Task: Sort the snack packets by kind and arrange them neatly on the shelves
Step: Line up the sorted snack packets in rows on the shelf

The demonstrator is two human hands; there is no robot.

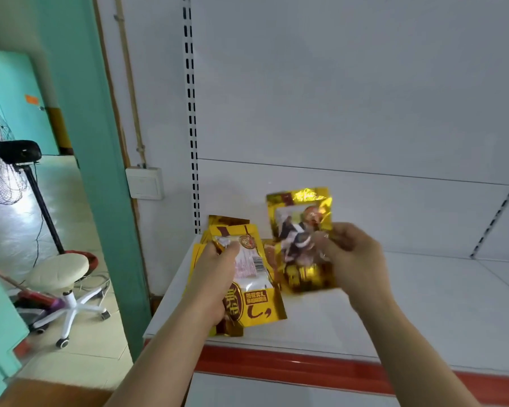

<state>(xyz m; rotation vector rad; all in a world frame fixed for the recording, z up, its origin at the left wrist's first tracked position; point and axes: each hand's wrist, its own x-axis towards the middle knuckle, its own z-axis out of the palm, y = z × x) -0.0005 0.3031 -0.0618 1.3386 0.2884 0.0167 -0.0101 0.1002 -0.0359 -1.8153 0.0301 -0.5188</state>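
My left hand [218, 274] grips a bunch of yellow-and-gold snack packets [254, 277] over the left end of the white shelf [423, 304]. The front packet has a clear window and brown lettering. A few more gold packets [227, 220] show behind the bunch, near the shelf's back left corner. My right hand [354, 254] pinches one gold foil packet [301, 230] by its right edge and holds it upright above the shelf. That packet shows dark pieces through a window. Between the two hands another brownish packet [270, 259] is partly hidden.
The shelf has a red front strip [291, 365] and a white back panel with a slotted upright [190, 113]. To the left stand a teal pillar [100, 171], a wall switch [144, 183], a white swivel stool [59, 277] and a standing fan [4, 160].
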